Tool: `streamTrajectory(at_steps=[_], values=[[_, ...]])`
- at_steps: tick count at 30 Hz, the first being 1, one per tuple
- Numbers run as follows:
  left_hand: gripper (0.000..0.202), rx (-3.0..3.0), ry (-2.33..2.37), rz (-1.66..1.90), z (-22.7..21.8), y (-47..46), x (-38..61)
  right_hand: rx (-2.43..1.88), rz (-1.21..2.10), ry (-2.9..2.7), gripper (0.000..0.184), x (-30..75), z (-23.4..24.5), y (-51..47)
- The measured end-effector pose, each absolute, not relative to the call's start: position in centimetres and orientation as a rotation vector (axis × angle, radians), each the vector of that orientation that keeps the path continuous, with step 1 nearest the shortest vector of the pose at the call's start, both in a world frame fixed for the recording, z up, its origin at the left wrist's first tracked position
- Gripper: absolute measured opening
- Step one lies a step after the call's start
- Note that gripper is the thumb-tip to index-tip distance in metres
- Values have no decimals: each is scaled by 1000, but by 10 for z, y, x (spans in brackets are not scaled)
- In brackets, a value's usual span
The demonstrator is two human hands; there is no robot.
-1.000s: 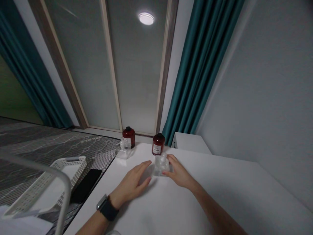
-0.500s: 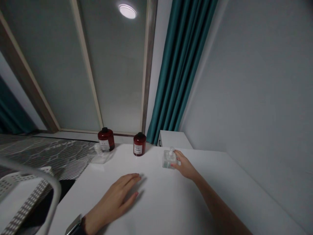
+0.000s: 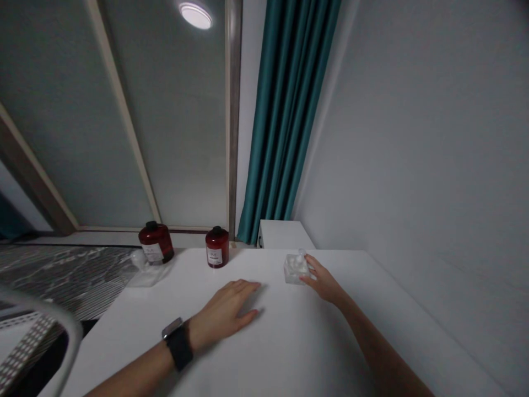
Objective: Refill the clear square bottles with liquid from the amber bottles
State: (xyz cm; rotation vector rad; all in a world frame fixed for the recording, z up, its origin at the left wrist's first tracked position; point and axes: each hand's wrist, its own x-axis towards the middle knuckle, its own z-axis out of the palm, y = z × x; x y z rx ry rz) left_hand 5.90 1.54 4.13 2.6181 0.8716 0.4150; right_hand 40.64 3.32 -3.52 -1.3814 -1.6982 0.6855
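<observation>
My right hand (image 3: 324, 280) has its thumb and fingers around the right side of a square clear glass bottle (image 3: 294, 270) with a round stopper, which stands on the white table (image 3: 264, 342). My left hand (image 3: 229, 309), a dark watch on its wrist, hovers over or rests on the table with its fingers stretched out, holding nothing. Beyond it stands a dark red bottle (image 3: 217, 248) with a white label and black cap. A larger red bottle (image 3: 156, 243) stands farther left, behind a second clear glass bottle (image 3: 142, 271) with a round stopper.
A curved white tube (image 3: 61, 317) crosses the lower left, in front of a perforated white basket (image 3: 27, 350). Past the table's far edge are a white cabinet (image 3: 285, 234), a teal curtain (image 3: 285, 121) and frosted sliding doors. A grey wall (image 3: 413, 138) borders the right side.
The glass bottle in my right hand has shifted right, away from the red bottles. My left hand has moved right and farther over the table. The view has turned slightly right.
</observation>
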Motion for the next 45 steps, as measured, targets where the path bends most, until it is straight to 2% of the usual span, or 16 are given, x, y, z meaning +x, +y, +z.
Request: streamTrajectory(at_steps=[6, 12, 14, 21, 30, 37, 45], values=[[58, 2578, 871, 461, 26, 65, 132, -1388, 593, -1677, 63, 427, -41, 31], [99, 2531, 834, 467, 11, 100, 188, -1441, 398, -1641, 63, 429, -45, 31], [104, 2516, 816, 470, 8, 109, 201, -1476, 346, -1620, 67, 430, -47, 30], [74, 2510, 794, 463, 1, 124, 225, -1591, 234, -1568, 62, 430, -57, 28], [91, 2491, 834, 469, -11, 137, 246, -1659, 145, -1505, 60, 427, -60, 28], [52, 2487, 855, 513, -9, 150, 256, -1670, 67, -1459, 65, 429, -66, 30], [56, 2432, 935, 563, -18, 164, 268, -1680, 53, -1436, 67, 431, -67, 32]])
